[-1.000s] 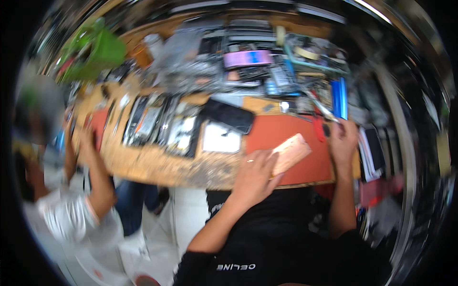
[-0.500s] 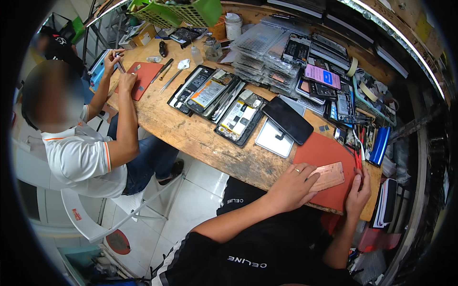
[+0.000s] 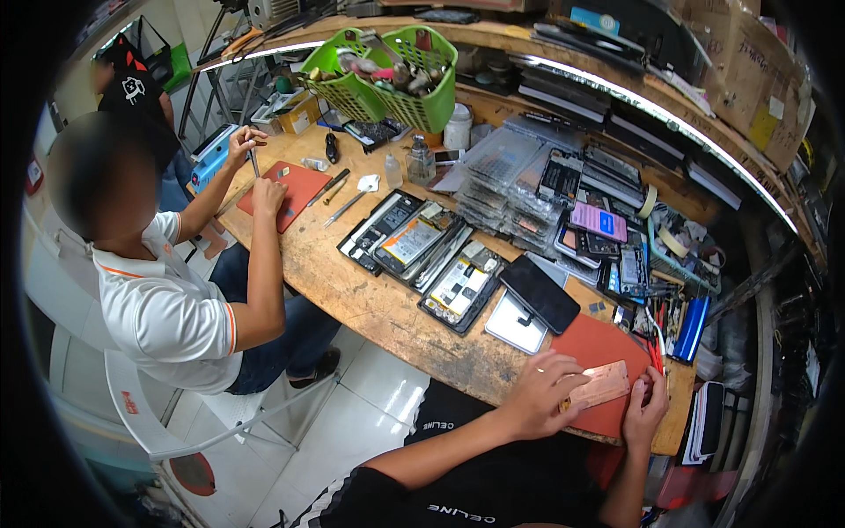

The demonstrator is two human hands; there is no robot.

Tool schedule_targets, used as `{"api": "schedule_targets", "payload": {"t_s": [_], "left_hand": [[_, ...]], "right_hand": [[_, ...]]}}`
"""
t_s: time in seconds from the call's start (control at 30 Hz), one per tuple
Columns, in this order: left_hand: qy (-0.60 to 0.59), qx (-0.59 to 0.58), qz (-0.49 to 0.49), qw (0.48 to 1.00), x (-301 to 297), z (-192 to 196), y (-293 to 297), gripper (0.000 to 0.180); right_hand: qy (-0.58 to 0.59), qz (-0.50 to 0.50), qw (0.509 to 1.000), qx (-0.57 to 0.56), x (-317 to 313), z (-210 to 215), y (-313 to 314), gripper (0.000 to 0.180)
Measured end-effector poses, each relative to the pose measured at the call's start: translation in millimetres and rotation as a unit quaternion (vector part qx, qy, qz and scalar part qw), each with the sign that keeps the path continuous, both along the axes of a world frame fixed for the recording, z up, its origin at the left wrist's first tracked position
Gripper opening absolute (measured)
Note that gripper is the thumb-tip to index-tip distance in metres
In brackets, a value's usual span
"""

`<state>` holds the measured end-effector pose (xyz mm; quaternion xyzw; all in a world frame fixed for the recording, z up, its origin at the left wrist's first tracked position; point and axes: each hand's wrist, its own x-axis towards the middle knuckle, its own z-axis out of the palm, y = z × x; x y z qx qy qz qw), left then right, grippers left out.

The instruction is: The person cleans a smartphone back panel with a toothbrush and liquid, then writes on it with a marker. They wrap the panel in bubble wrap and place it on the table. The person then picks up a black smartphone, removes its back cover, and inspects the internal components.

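My left hand (image 3: pixel 539 396) lies over the near end of a flat copper-coloured plate (image 3: pixel 603 385), its fingers and thumb gripping that end. The plate rests on a red mat (image 3: pixel 594 343) at the right part of the bench. By the mat's right edge is my right hand (image 3: pixel 645 409), loosely curled, thumb and fingers apart, with nothing visible between them. Just beyond its fingertips stands a red-handled tool (image 3: pixel 657 352). A dark-screened phone (image 3: pixel 541 295) lies tilted on a white-backed panel (image 3: pixel 516 324), beyond my left hand.
Opened phones (image 3: pixel 462 286) lie mid-bench, with stacked clear trays (image 3: pixel 502 172) behind. A pink-screened phone (image 3: pixel 599 223) tops a pile of parts. Green baskets (image 3: pixel 418 92) hang above. At left, a seated person (image 3: pixel 167 299) holds a slim tool over another red mat (image 3: pixel 286 211).
The view has tilted upward, so the bench sits lower and more shelf shows. My left hand stays at the plate; my right hand's fingers are more bent. The other person's hands have shifted slightly.
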<state>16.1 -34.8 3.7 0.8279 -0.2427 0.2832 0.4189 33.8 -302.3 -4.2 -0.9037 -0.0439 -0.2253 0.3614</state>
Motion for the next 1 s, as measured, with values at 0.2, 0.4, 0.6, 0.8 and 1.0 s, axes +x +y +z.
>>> {"api": "schedule_targets", "payload": {"t_s": [0.2,0.4,0.6,0.8,1.0], "left_hand": [[-0.202,-0.107,0.237,0.944,50,84,138,0.01],[-0.255,-0.125,0.294,0.913,90,185,212,0.019],[-0.315,0.018,0.379,0.87,112,245,240,0.027],[-0.3,-0.024,0.337,0.892,125,232,257,0.029],[-0.344,-0.049,0.37,0.862,122,216,211,0.039]], "right_hand": [[-0.01,0.008,1.0,-0.003,-4,-1,-2,0.033],[-0.027,0.009,1.0,0.004,-3,-3,1,0.036],[-0.016,-0.001,1.0,0.008,-6,0,0,0.038],[-0.016,-0.01,0.999,0.03,-6,-1,0,0.038],[0.005,0.004,0.999,0.047,-4,-3,-2,0.035]]}}
